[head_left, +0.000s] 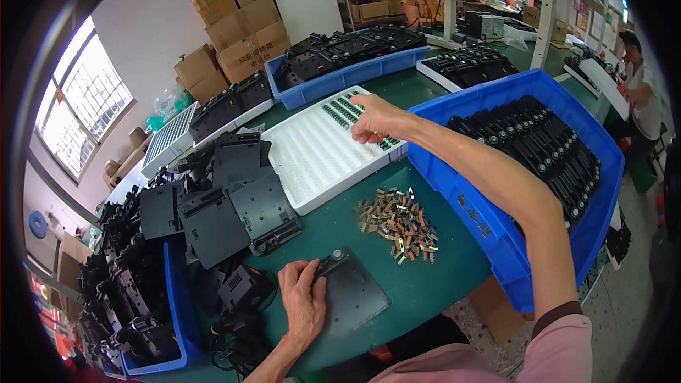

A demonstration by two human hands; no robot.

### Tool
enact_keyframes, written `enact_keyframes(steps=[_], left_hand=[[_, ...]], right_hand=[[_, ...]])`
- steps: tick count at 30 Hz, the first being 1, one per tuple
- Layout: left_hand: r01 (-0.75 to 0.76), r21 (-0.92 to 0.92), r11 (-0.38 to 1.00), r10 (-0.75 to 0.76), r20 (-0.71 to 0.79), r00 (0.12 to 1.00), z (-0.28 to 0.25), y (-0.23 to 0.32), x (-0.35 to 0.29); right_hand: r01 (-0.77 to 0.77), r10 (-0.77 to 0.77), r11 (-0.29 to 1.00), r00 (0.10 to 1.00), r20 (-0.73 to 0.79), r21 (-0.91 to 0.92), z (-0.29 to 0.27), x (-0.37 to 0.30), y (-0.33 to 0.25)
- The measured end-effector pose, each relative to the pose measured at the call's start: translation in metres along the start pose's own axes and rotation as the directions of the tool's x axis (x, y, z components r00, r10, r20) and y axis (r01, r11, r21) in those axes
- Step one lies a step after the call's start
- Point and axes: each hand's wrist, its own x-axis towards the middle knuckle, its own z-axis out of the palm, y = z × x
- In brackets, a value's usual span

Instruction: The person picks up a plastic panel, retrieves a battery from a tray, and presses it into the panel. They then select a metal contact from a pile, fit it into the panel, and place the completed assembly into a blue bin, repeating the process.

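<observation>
My left hand [303,299] is closed on the left edge of a flat black plastic panel [358,294], which lies on the green table near its front edge. A small round knob-like part shows at the panel's far end. My right hand [377,119] reaches across to a white tray [301,159], its fingers bent together over rows of small green parts [342,108]. What those fingertips hold, if anything, is hidden. To the right of the panel lies a loose pile of small orange-brown and metallic parts [401,225].
More black panels [237,202] are stacked at left, beside a blue bin [174,298] of black parts and a black device with a cable [245,287]. A large blue bin [454,202] of black assemblies stands under my right forearm. Two people work farther back.
</observation>
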Motion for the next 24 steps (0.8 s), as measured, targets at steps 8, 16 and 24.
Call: enact_keyframes(steps=[8, 16, 24], left_hand=[[-0.012, 0.003, 1.0, 0.012, 0.003, 1.0, 0.001, -0.001, 0.001], [-0.019, 0.06, 0.998, 0.02, -0.006, 1.0, -0.002, -0.016, -0.005], [0.034, 0.052, 0.998, -0.037, 0.045, 0.998, 0.0, 0.003, 0.004]], right_hand=[[0.246, 0.003, 0.933, 0.726, 0.688, -0.264, 0.073, -0.097, 0.011], [0.389, 0.009, 0.881, 0.553, 0.833, -0.268, 0.128, -0.111, 0.023], [0.313, 0.076, 0.894, 0.599, 0.797, -0.321, 0.118, -0.106, 0.026]])
